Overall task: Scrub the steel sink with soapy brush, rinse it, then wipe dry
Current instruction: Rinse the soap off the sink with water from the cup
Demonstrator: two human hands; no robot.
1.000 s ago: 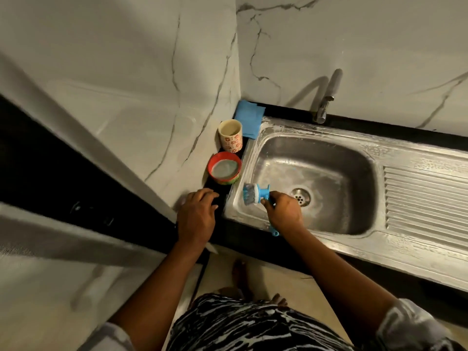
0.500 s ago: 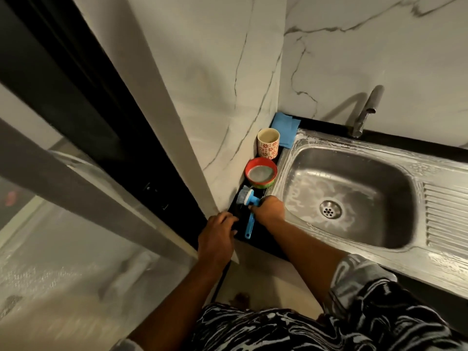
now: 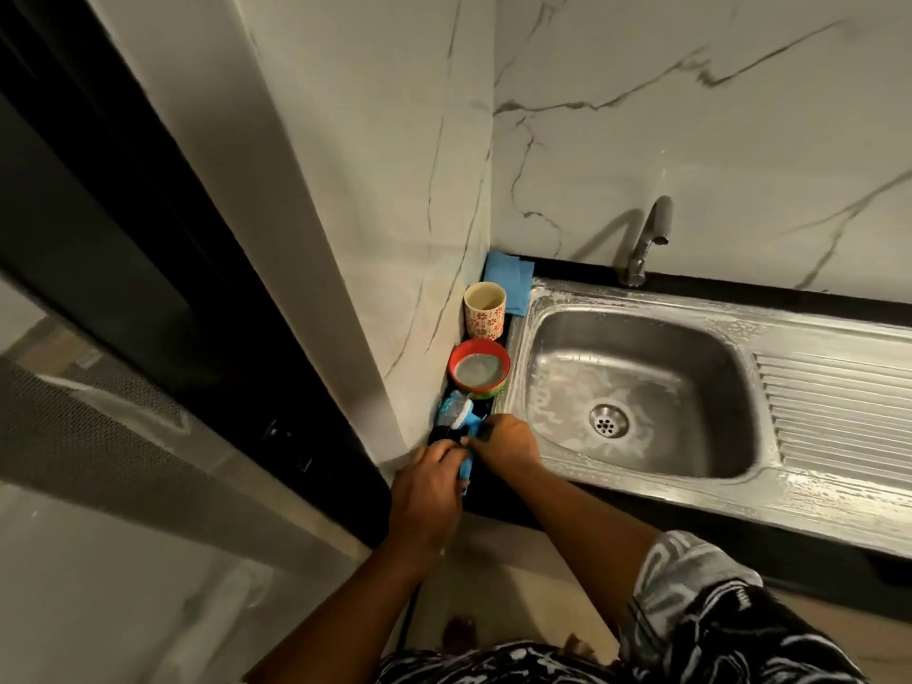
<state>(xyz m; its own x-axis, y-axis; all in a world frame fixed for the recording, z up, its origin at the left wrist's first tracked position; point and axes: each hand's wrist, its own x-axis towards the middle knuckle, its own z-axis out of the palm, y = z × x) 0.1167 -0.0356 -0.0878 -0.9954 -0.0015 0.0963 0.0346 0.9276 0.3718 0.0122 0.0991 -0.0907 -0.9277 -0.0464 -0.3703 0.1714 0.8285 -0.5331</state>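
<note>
Head view, looking down into the corner of a kitchen. The steel sink (image 3: 701, 360) fills the centre right of the frame, set into a black table (image 3: 513, 506). Its basin is streaked with a whitish soapy film around the drain (image 3: 609, 421), and its ribbed draining board (image 3: 839, 417) runs off the right edge. The tap (image 3: 647, 239) stands at the back rim, against the marble wall (image 3: 691, 116).

The brush (image 3: 458, 421), blue with pale bristles, lies outside the basin on the narrow strip of table left of the sink, in the lower centre of the frame, with its head pointing toward the wall. Both hands meet on it. The left hand (image 3: 428, 491) has its fingers (image 3: 451, 454) curled over the handle, and the right hand (image 3: 508, 444) has its fingers clenched on the neck just behind the head; the handle shows blue between the two hands.

Behind the brush, along the same strip, stand in turn a red bowl (image 3: 477, 370) with cloudy liquid, just beside the brush head, a flower-patterned cup (image 3: 484, 311), and a folded blue cloth (image 3: 508, 281) in the corner.

A patterned sleeve (image 3: 691, 585) covers the right upper arm at the lower right.
</note>
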